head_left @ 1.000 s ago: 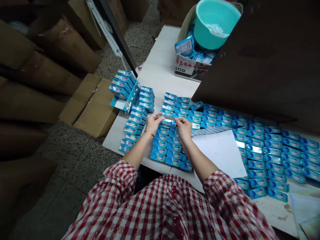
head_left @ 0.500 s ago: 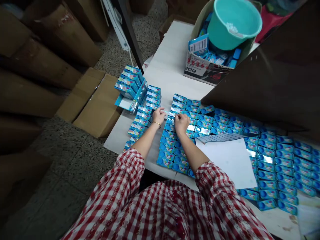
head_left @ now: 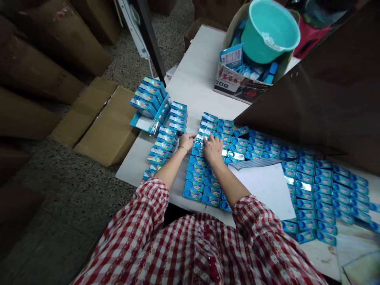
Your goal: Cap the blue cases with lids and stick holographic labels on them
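Small blue boxes [head_left: 194, 177] with round blue windows lie in tight rows on the white table. My left hand [head_left: 186, 141], wearing a thin bracelet, is at the left end of one box in the leftmost column. Its fingertips are pinched on what looks like a clear strip [head_left: 200, 137] lying across that box. From the right, my right hand [head_left: 213, 149] presses its fingertips onto the same box and its neighbours, fingers somewhat apart. Further left, another column of blue boxes [head_left: 160, 145] stands beside a blue display tray [head_left: 145, 123] holding several boxes.
At the back, a carton [head_left: 234, 85] holds blue packages and a turquoise bucket [head_left: 258, 39]. A white sheet [head_left: 264, 188] covers part of the rows on the right. A dark panel [head_left: 314, 87] borders the table. Brown cartons [head_left: 108, 122] stand on the floor at left.
The strip stretched between my hands has come down onto the box. My right hand has shifted from pinching its end to pressing with its fingertips. The view has shifted slightly.
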The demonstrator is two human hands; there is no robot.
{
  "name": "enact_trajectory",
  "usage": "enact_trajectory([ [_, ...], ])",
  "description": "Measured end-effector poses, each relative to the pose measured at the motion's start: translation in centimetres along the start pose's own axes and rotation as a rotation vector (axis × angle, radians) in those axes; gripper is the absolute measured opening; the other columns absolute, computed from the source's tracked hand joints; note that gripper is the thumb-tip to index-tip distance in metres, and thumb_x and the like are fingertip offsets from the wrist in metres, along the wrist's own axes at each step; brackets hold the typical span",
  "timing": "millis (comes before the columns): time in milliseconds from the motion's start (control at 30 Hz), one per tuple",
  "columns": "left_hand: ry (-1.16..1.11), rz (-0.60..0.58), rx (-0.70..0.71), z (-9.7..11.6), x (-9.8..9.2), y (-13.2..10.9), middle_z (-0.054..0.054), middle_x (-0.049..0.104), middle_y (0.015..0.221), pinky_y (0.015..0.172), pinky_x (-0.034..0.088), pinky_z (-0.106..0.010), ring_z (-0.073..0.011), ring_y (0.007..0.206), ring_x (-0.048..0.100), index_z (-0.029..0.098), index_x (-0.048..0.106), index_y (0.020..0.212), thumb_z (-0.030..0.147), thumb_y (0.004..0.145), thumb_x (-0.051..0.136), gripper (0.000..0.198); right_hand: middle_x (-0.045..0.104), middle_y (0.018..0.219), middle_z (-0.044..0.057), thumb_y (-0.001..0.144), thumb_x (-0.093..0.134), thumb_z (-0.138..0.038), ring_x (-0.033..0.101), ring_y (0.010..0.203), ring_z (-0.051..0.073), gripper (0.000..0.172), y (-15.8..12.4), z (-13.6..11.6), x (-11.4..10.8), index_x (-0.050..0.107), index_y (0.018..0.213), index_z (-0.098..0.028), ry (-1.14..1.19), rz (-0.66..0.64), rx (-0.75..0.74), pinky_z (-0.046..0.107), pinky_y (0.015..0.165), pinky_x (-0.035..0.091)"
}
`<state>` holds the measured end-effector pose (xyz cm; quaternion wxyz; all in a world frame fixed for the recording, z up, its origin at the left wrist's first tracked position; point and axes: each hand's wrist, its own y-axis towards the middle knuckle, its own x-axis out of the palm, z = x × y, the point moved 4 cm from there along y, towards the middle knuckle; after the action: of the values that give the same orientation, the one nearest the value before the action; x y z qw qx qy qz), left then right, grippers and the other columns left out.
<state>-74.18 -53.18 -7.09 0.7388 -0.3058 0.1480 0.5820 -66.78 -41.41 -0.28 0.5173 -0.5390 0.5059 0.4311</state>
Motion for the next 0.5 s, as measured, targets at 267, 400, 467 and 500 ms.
enact_trajectory([
  [267,0.046,-0.05,0.418,11.2,3.3,-5.4,-0.007,0.067,0.106,0.091,0.043,-0.028,-0.0181,0.101,0.06,0.017,0.067,0.105,0.025,0.087,0.043,0.031,0.061,0.108,0.01,0.091,0.04,-0.028,0.052,0.09,0.022,0.036,-8.0,14.9,-9.8,0.06,0.12,-0.024,0.006,0.325,0.014,0.035,0.076,0.034],
  [400,0.305,-0.452,0.544,17.3,11.7,-9.1,-0.01,0.065,0.106,0.089,0.043,-0.035,-0.0254,0.104,0.057,0.018,0.065,0.107,0.044,0.082,0.053,0.038,0.065,0.107,0.01,0.088,0.049,-0.037,0.053,0.096,0.026,0.03,-13.4,24.2,-8.1,0.068,0.104,-0.022,-0.074,0.169,0.065,0.037,0.079,0.036],
  [467,0.447,-0.574,0.539,18.7,15.6,-10.7,-0.012,0.062,0.111,0.088,0.042,-0.038,-0.0303,0.106,0.055,0.018,0.062,0.111,0.052,0.075,0.059,0.05,0.065,0.11,0.01,0.088,0.05,-0.038,0.053,0.099,0.026,0.03,-16.0,25.7,-5.8,0.068,0.106,-0.022,-0.058,0.084,0.041,0.037,0.08,0.037],
  [500,0.498,-0.605,0.532,19.0,17.2,-11.3,-0.013,0.061,0.114,0.088,0.041,-0.04,-0.0319,0.108,0.053,0.018,0.06,0.114,0.053,0.072,0.062,0.055,0.064,0.112,0.01,0.088,0.05,-0.038,0.053,0.1,0.025,0.03,-17.1,25.9,-4.7,0.067,0.108,-0.022,-0.044,0.066,0.039,0.037,0.081,0.037],
])
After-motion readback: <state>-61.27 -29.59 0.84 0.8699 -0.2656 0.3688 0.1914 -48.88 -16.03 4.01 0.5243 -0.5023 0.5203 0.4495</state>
